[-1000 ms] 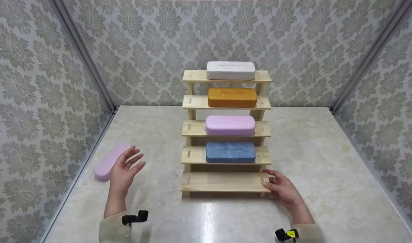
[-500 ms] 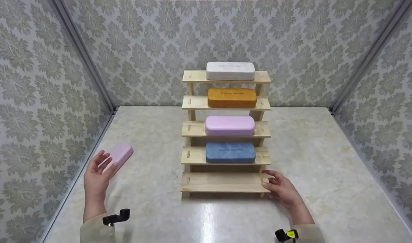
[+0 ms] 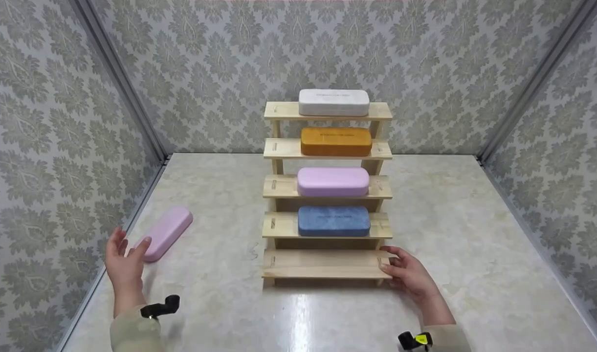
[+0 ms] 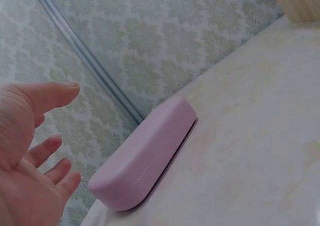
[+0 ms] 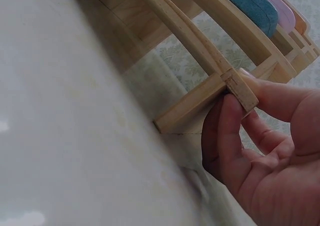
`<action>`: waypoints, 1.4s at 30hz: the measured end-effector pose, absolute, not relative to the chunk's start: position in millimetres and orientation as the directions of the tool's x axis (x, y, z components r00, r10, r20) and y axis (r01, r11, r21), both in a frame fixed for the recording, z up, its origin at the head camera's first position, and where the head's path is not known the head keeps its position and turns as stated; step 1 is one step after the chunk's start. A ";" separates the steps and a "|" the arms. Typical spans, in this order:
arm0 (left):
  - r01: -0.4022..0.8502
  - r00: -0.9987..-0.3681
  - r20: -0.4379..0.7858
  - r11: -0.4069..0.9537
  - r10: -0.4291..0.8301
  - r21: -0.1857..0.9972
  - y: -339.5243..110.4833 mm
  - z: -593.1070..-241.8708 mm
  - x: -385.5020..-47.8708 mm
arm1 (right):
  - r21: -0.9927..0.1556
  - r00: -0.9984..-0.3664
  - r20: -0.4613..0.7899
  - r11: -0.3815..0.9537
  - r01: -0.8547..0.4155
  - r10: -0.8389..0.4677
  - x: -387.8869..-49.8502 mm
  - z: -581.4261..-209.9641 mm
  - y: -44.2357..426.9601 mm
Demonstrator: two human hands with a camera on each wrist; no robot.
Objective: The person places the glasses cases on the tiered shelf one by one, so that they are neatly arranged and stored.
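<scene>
A pink glasses case (image 3: pixel 168 233) lies slanted on the table at the left. My left hand (image 3: pixel 124 264) hovers beside its near end with fingers spread; in the left wrist view a gap shows between that hand (image 4: pixel 35 156) and the case (image 4: pixel 145 156). At the centre stands a wooden tiered rack (image 3: pixel 327 266). My right hand (image 3: pixel 413 276) pinches the right end of its lowest shelf, thumb above and fingers beneath, as the right wrist view shows. On the shelves above sit a blue case (image 3: pixel 334 221), a second pink case (image 3: pixel 333 182), an orange case (image 3: pixel 336 142) and a white case (image 3: pixel 334 102).
The marbled table (image 3: pixel 454 234) carries the rack and the loose case. Patterned walls (image 3: pixel 220 73) enclose it at the back and both sides. A metal strip (image 3: pixel 117 254) runs along the left table edge.
My left hand has moved left across the pink case, from its right side to beyond its near end. The case stays in place. My right hand keeps its hold on the rack.
</scene>
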State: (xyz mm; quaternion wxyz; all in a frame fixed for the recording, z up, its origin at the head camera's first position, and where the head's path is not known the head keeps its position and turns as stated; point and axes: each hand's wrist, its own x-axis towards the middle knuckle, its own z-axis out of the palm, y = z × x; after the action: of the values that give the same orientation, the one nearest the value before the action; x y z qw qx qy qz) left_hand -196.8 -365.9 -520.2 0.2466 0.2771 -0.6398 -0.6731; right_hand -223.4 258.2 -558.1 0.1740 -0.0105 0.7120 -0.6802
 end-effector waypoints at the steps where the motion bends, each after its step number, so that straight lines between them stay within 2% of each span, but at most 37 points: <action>1: -0.033 -0.724 -0.066 -0.061 -0.686 0.998 -367.0 -522.0 -197.8 | -0.972 -0.937 -0.233 0.072 0.222 -0.259 -223.3 -558.2 258.2; 8: -0.117 -0.729 -0.124 -0.055 -0.673 0.992 -373.4 -535.7 -203.0 | -0.973 -0.938 -0.230 0.081 0.216 -0.260 -223.4 -556.9 258.7; 11: -0.194 -0.730 -0.178 -0.050 -0.660 0.980 -374.1 -539.9 -205.9 | -0.971 -0.940 -0.237 0.088 0.222 -0.245 -223.6 -558.2 258.2; 17: -0.302 -0.760 -0.244 -0.004 -0.603 0.953 -374.1 -544.1 -212.3 | -0.968 -0.940 -0.249 0.091 0.233 -0.232 -223.8 -559.3 257.2; 24: -0.263 -0.803 -0.215 0.006 -0.556 0.965 -369.8 -552.2 -213.4 | -0.968 -0.944 -0.246 0.096 0.230 -0.220 -223.2 -557.0 257.1; 29: -0.255 -0.811 -0.139 0.128 -0.568 0.959 -367.9 -559.6 -211.2 | -0.972 -0.943 -0.235 0.073 0.224 -0.234 -222.1 -555.6 257.5; 33: -0.284 -0.797 -0.135 0.168 -0.589 0.944 -366.2 -562.7 -210.2 | -0.973 -0.942 -0.230 0.052 0.224 -0.246 -221.6 -554.9 257.6; 42: -0.266 -0.755 -0.201 0.011 -0.624 0.964 -359.1 -563.6 -208.3 | -0.972 -0.941 -0.235 0.067 0.225 -0.246 -221.9 -556.6 257.1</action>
State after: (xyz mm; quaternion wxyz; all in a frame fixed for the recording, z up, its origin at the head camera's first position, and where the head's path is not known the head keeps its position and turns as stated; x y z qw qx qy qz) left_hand -208.3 -359.1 -563.6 0.1431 0.3195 -0.6964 -0.6265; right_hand -221.9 257.1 -556.6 0.1723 -0.0072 0.7098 -0.6830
